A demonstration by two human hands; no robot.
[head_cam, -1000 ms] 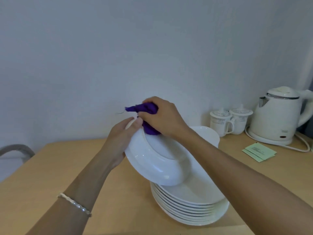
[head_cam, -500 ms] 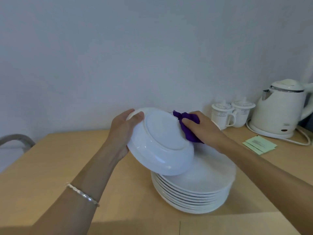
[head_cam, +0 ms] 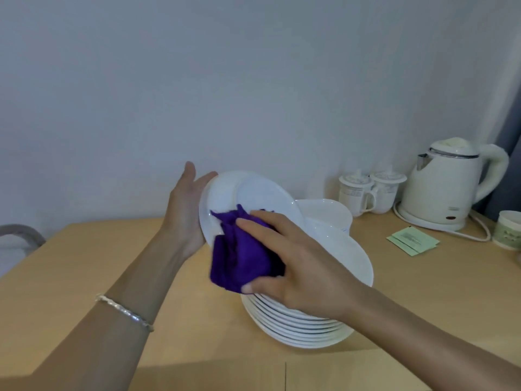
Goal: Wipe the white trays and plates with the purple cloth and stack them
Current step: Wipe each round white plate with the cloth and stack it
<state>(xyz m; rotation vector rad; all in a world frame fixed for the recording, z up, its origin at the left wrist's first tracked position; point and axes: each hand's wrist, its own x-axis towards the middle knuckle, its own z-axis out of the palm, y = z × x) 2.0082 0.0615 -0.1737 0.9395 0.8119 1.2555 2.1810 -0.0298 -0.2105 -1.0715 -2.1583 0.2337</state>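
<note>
A white plate (head_cam: 253, 193) is tilted on edge above a stack of several white plates (head_cam: 298, 328) on the wooden table. My left hand (head_cam: 186, 213) supports the plate's left rim with the palm, fingers straight and pointing up. My right hand (head_cam: 298, 266) grips the bunched purple cloth (head_cam: 239, 255) between fingers and thumb and presses it against the plate's lower face. Another white dish (head_cam: 327, 213) shows behind the stack, partly hidden.
At the back right stand two lidded white mugs (head_cam: 369, 193) and a white electric kettle (head_cam: 448, 187) with its cord. Green packets (head_cam: 411, 241) lie on the table (head_cam: 84, 263). A small cup (head_cam: 507, 230) sits at the right edge. The wall is close behind.
My right hand has brought the cloth from the plate's upper right rim down to its lower face. My left hand's fingers have straightened along the left rim, and the plate has turned.
</note>
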